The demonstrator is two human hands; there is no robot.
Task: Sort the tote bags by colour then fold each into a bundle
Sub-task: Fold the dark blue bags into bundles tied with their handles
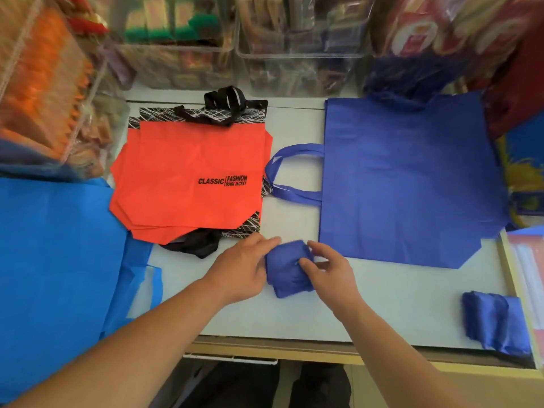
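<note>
A small dark-blue folded bundle (287,270) lies at the front middle of the white table (382,304). My left hand (241,266) presses its left side with fingers straight. My right hand (326,270) pinches its right edge between thumb and fingers. A flat dark-blue tote (409,178) lies spread at the right, handles pointing left. A second dark-blue bundle (497,322) sits at the front right corner. An orange-red tote stack (188,178) printed "CLASSIC FASHION" rests on black patterned bags (203,114). A light-blue tote (56,266) covers the left.
Clear plastic bins (294,39) full of packaged goods line the back. More packed bins stand at the left (44,83). Coloured packages crowd the right edge (524,172). The table's front edge (294,348) runs below my forearms.
</note>
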